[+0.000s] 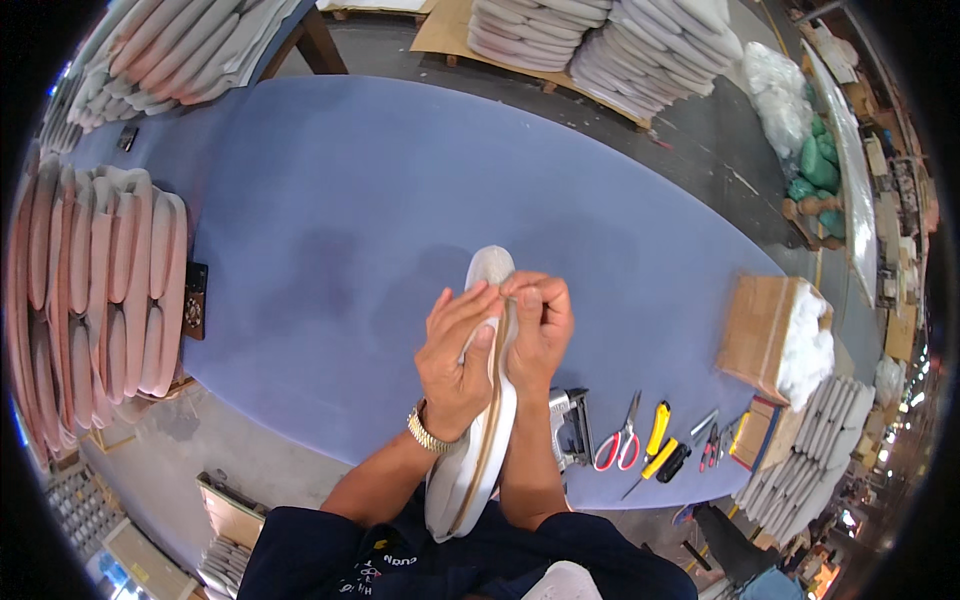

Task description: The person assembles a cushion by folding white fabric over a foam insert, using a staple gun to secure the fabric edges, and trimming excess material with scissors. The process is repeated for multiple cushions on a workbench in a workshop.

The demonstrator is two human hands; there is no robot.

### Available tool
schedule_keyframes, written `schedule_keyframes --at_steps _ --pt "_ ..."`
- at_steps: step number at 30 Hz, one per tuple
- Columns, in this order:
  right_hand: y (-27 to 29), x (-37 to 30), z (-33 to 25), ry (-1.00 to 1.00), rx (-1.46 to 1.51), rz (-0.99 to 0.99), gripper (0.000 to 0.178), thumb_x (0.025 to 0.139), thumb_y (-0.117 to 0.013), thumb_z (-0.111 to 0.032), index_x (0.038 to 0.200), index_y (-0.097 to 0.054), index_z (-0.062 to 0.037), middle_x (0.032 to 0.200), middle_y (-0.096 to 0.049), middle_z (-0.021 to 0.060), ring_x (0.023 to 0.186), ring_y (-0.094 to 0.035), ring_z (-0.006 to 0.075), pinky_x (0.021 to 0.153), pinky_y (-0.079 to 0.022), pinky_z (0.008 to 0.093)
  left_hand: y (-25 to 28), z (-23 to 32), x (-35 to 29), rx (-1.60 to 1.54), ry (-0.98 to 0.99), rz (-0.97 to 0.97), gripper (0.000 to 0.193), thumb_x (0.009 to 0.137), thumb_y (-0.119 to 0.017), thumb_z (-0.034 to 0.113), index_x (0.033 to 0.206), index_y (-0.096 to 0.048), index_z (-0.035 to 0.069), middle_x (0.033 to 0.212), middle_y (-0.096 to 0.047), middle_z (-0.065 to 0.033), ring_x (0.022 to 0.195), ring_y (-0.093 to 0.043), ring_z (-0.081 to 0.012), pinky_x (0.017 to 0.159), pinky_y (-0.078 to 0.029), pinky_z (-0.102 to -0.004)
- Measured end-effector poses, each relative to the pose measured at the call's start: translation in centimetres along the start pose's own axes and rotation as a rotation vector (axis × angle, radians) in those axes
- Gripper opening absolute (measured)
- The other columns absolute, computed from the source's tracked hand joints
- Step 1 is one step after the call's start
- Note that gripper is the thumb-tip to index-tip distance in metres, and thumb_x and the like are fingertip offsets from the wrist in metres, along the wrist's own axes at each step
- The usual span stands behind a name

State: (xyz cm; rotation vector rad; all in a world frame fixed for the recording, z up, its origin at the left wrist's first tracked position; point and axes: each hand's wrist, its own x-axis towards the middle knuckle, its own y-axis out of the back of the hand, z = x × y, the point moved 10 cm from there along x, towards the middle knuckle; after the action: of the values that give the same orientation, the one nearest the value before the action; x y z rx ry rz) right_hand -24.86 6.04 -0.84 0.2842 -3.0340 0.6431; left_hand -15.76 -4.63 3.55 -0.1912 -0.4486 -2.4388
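While the left hand (450, 365) lies with its fingers laid across a pale padded piece (491, 264) and its thumb along the near face, the right hand (538, 335) is curled at the opposite side of the same piece, thumb and forefinger pinched at its edge. Both hands are grasping it; exactly what the right fingertips pinch is hidden. The piece stands between the two hands, its rounded far end projecting just beyond the fingertips and its near end lying between the forearms, by the dark shirt (300, 545). A brown strip (485, 440) runs lengthwise along it. A gold-coloured watch (425, 430) is worn on the left wrist. Beneath and around the hands extends a blue-covered table (300, 170). Noted just beside the right forearm: a silver-and-black stapler-like tool (570, 430). Further to the right of it: red-handled scissors (620, 445) and a yellow cutter (657, 428). Well right of the right hand: a cardboard box (752, 335) with white stuffing (806, 350). Well left of the left hand: stacked pinkish-grey pads (100, 290).
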Motion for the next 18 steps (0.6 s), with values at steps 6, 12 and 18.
schedule_keyframes --at_steps 6,12,18 --pt "1.2 -0.4 0.2 0.011 0.114 -0.035 0.024 0.106 -0.063 -0.021 0.093 -0.051 -0.005 0.096 -0.066 0.0117 0.085 -0.059 0.0123 0.079 -0.049 0.028 -0.6 0.1 -0.8 0.014 0.015 -0.112 0.021 0.1 -0.064 0.013 0.113 -0.078 0.004 0.122 -0.076 -0.0125 0.129 -0.065 -0.0256 0.121 -0.026 -0.0486" --pt "1.3 -0.9 -0.5 0.035 0.118 -0.044 0.022 0.106 -0.064 -0.018 0.093 -0.051 -0.0046 0.096 -0.067 0.0133 0.083 -0.06 0.0121 0.076 -0.05 0.0272 -0.5 0.6 -1.2 0.074 0.027 -0.21 0.022 0.1 -0.065 0.013 0.115 -0.078 0.004 0.124 -0.075 -0.0144 0.131 -0.064 -0.0271 0.122 -0.025 -0.0523" --pt "1.6 -0.6 -0.3 0.039 0.077 -0.03 0.021 0.106 -0.063 -0.015 0.093 -0.051 -0.004 0.097 -0.068 0.0139 0.079 -0.056 0.0092 0.07 -0.046 0.024 0.1 -2.6 0.2 -0.311 0.114 -0.363 0.031 0.106 -0.056 0.018 0.127 -0.07 0.001 0.133 -0.07 -0.0178 0.138 -0.057 -0.0323 0.124 -0.026 -0.053"
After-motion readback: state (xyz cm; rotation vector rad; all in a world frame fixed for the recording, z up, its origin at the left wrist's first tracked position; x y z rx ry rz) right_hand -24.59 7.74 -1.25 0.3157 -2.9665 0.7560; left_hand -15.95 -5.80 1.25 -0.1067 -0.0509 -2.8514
